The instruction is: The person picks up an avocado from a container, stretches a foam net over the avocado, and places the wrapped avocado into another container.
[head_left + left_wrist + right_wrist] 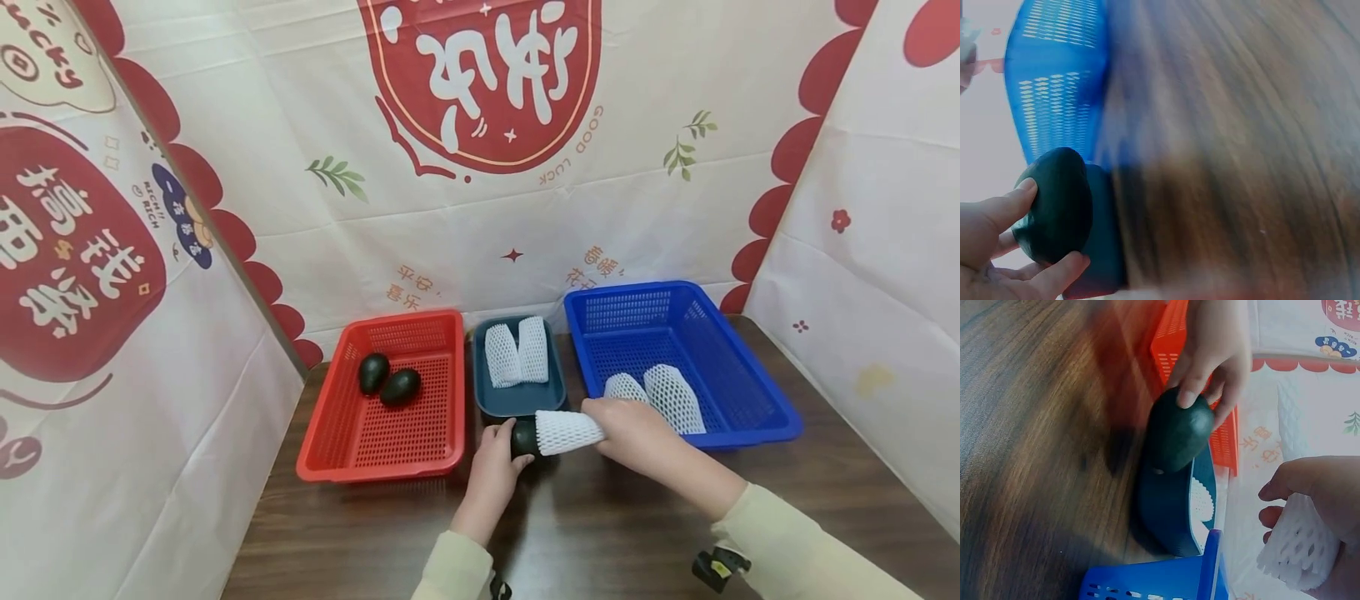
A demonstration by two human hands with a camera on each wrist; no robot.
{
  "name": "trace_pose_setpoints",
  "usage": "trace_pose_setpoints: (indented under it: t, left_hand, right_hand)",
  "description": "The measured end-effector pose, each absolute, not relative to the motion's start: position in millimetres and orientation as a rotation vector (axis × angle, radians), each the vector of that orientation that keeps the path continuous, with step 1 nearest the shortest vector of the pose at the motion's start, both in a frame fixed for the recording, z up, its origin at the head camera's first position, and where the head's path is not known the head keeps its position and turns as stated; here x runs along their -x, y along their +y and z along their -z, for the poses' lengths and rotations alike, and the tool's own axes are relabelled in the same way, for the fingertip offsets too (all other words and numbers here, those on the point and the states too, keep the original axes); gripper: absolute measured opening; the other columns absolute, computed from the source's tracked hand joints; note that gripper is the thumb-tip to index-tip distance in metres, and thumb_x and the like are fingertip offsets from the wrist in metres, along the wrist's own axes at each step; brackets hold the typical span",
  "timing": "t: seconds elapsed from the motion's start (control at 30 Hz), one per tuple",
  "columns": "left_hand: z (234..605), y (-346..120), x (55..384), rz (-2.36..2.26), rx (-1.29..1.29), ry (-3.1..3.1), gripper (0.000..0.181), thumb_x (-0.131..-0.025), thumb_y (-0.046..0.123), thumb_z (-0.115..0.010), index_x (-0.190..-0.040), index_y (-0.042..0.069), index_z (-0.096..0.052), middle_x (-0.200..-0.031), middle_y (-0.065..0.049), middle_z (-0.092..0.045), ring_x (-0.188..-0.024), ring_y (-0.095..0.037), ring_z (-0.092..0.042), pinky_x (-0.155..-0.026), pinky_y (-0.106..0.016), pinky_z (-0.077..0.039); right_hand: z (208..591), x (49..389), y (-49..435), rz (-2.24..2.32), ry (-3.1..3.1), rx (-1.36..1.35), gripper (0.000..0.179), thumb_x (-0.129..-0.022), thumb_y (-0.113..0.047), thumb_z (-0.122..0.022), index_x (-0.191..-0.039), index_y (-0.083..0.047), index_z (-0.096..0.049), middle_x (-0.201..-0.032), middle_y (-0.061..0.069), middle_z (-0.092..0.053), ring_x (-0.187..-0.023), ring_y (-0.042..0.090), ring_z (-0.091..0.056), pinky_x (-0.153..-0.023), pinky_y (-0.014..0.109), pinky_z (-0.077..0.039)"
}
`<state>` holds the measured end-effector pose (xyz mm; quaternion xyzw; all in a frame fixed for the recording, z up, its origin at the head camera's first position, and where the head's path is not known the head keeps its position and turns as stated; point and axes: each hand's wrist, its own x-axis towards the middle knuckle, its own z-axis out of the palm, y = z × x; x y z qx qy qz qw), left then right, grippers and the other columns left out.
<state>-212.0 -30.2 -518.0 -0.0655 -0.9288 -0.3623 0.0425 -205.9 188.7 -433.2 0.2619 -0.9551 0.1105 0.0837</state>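
Note:
My left hand [495, 467] grips a dark green avocado [1057, 206] between thumb and fingers, just in front of the teal tray [520, 406]. A white foam net sleeve [564, 432] is held in my right hand [637, 433], its mouth facing the avocado. In the head view the sleeve's mouth meets the avocado's right end; in the right wrist view the foam sleeve [1300, 547] shows apart from the avocado [1179, 431]. Two more foam sleeves [533, 350] lie in the teal tray.
On the left a red basket [438, 450] holds two bare avocados [401, 387]. The blue basket [742, 375] on the right has two white net-covered pieces [672, 398], partly behind my right hand. Printed cloth walls [465, 225] enclose the wooden table [360, 533].

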Motion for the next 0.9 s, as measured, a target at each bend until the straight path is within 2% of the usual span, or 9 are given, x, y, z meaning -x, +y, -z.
trace_pose_setpoints:
  t: [0.47,0.67,0.9]
  left_hand:
    - [469.6,-55.5,188.5,1.257,0.227,-2.779,0.062,-0.083,0.018,-0.079,-0.138,0.009,-0.054,-0.129,-0.015,-0.053,-0.111,-0.031,-0.056,-0.092,-0.05,-0.049]
    - [457.2,-69.1,181.9,1.362,0.275,-2.728,0.06,-0.083,0.014,-0.078,-0.138,0.006,-0.053,-0.13,-0.016,-0.052,-0.112,-0.032,-0.055,-0.09,-0.045,-0.051]
    - [448.7,-77.4,177.2,1.495,0.302,-2.671,0.06,-0.084,0.011,-0.077,-0.138,0.005,-0.052,-0.13,-0.016,-0.05,-0.111,-0.032,-0.057,-0.087,-0.04,-0.053]
  right_hand:
    - [438.5,203.8,193.9,-0.3,-2.828,-0.748,0.03,-0.07,-0.011,-0.086,-0.088,-0.013,-0.062,-0.078,0.001,-0.066,-0.062,0.015,-0.055,-0.059,0.036,-0.051]
    - [439.2,204.2,194.9,-0.289,-2.823,-0.745,0.029,-0.07,-0.012,-0.086,-0.085,-0.014,-0.061,-0.074,-0.002,-0.063,-0.06,0.014,-0.054,-0.054,0.035,-0.047]
    - [441.3,205.5,193.8,-0.287,-2.839,-0.727,0.03,-0.068,-0.013,-0.086,-0.085,-0.015,-0.061,-0.074,-0.002,-0.064,-0.06,0.014,-0.054,-0.053,0.035,-0.047]
